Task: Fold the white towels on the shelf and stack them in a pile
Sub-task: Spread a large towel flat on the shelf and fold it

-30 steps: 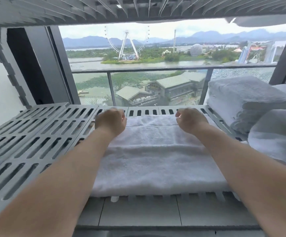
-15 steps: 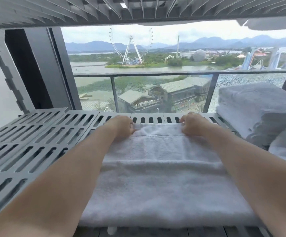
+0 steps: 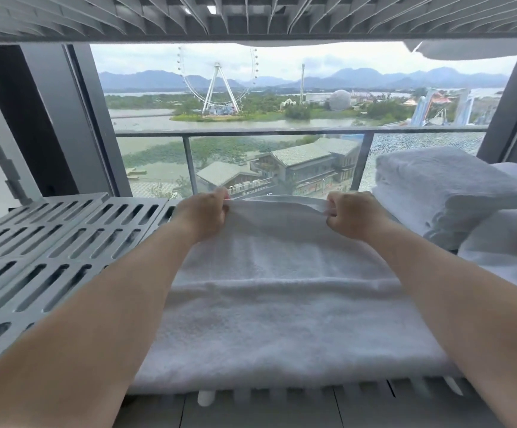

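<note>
One white towel (image 3: 282,319) lies spread across the middle of the slatted grey shelf (image 3: 50,242). Its near edge runs along the shelf's front lip, and a fold line crosses it from side to side. Its far edge is held up off the slats in a low arch between the two hands. The left hand (image 3: 201,214) pinches the far left corner, with its fingers curled tight round the cloth. The right hand (image 3: 354,216) grips the far right corner the same way, knuckles bent and fingers closed on the hem. Both forearms reach out over the towel. Just right of the right hand sits a pile of folded towels (image 3: 442,186). Nearer the camera, a loose towel (image 3: 507,254) lies bunched against that pile. An upper shelf (image 3: 251,17) of the same grid spans overhead. Beyond the shelf, a window shows a balcony railing (image 3: 282,132) and a Ferris wheel (image 3: 218,78) across the water.
</note>
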